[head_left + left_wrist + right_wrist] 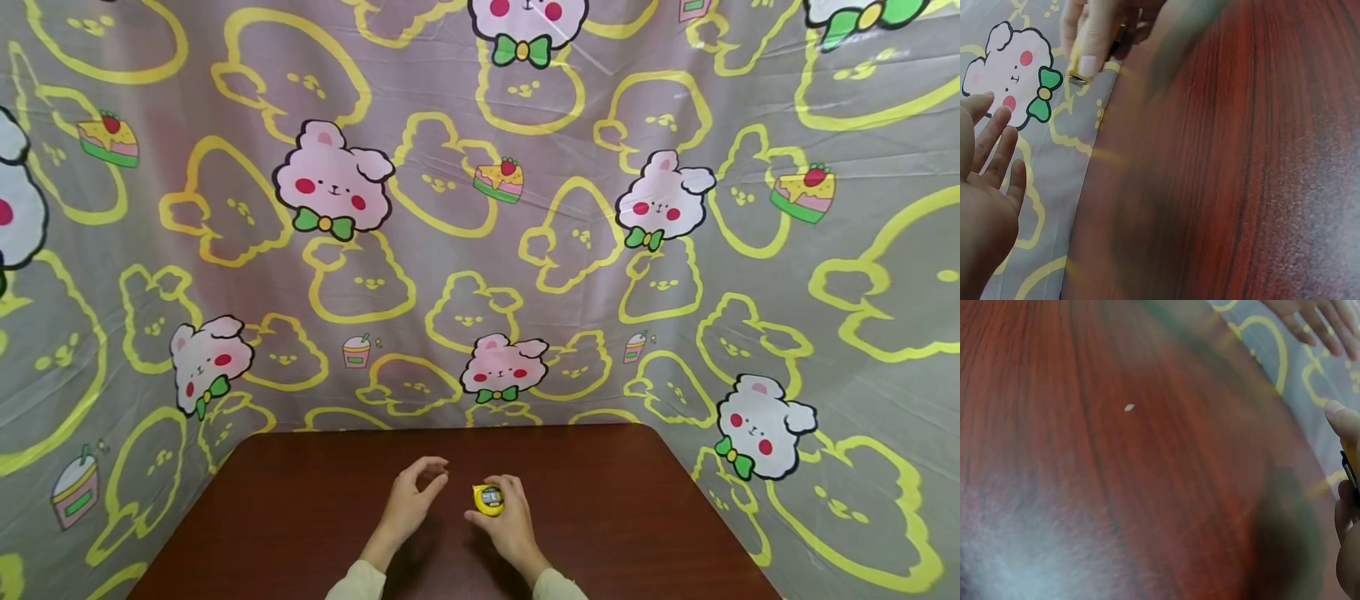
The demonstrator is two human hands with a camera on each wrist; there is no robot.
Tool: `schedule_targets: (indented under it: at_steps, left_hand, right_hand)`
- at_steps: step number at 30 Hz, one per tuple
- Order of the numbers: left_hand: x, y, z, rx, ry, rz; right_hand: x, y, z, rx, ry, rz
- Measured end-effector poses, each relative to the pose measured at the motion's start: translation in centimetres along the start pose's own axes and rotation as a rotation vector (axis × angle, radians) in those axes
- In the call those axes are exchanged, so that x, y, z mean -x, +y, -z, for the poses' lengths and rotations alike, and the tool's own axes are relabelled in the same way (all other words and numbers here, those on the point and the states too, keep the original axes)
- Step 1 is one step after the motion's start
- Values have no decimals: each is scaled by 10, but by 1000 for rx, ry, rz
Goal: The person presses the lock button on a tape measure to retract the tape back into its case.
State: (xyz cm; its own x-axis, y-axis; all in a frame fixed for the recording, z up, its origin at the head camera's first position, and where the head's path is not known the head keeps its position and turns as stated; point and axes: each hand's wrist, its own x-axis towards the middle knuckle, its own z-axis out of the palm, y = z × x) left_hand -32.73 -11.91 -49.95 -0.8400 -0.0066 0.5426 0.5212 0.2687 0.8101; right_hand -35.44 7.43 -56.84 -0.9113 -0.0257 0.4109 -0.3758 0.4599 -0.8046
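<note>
A yellow tape measure (488,499) with a grey label is gripped in my right hand (510,521), thumb on the near side and fingers round the far side. In the left wrist view the tape measure (1085,59) shows its metal end hook near the thumb tip. Only an edge of the tape measure (1349,464) appears in the right wrist view. My left hand (411,500) is held to the left of it, apart from it, fingers loosely bent with nothing between them. Both hands are above the table (300,500).
The dark red-brown wooden table has rounded far corners. A grey curtain (442,250) printed with rabbits and yellow outlines hangs behind it and along both sides. One small pale speck (1129,407) lies on the tabletop in the right wrist view.
</note>
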Motion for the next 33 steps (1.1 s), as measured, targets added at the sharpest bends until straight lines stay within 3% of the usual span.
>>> schedule_targets:
  at_steps: [11,22,33]
  left_hand:
    - [4,1,2,4,-4,30]
    - [1,-44,-1,16,-49,91]
    - [6,-49,9,22,-68,113]
  right_hand:
    - [14,21,-14,71,-13,-28]
    - [19,25,-21,323,-18,87]
    - [20,28,-27,382,-19,108]
